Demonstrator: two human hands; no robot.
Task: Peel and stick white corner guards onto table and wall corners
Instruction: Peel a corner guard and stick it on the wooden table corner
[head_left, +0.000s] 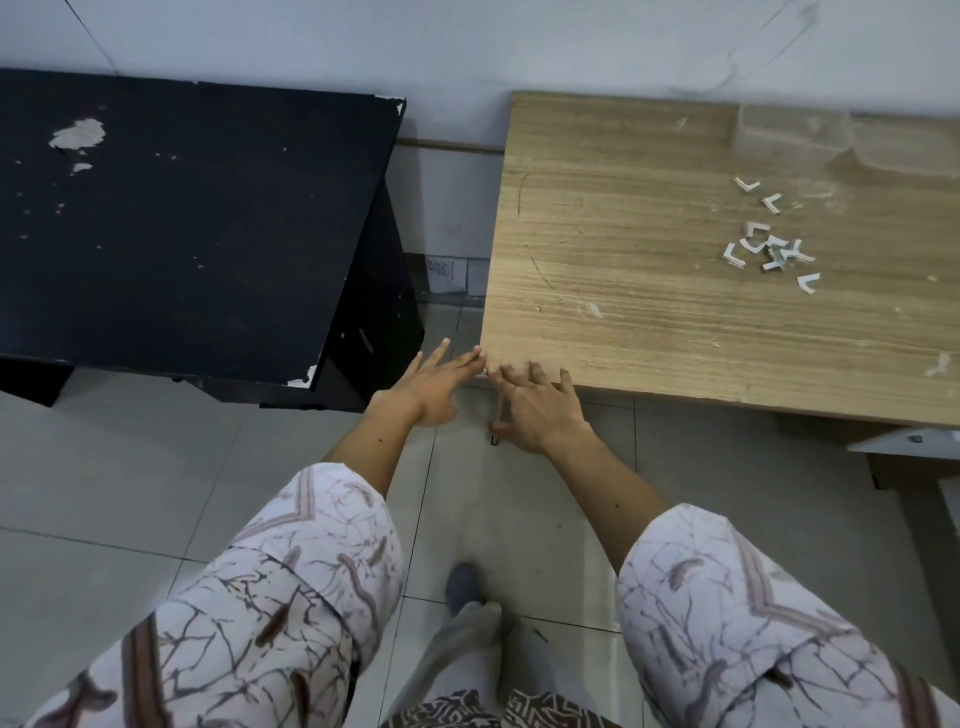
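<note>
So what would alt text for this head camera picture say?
Both hands, left hand and right hand, press on the near corner of a wooden table, where loose white corner guards lie; a black table stands left.

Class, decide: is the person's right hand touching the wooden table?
Touching. The head view shows the right hand with straight fingers lying over the near-left edge of the wooden table, no gap visible.

Loose white sleeves (291, 587) printed with brown branching lines and striped borders are worn, ending at mid-forearm. Pale grey trousers (467, 644) and a dark grey sock (461, 579) are noted.
</note>
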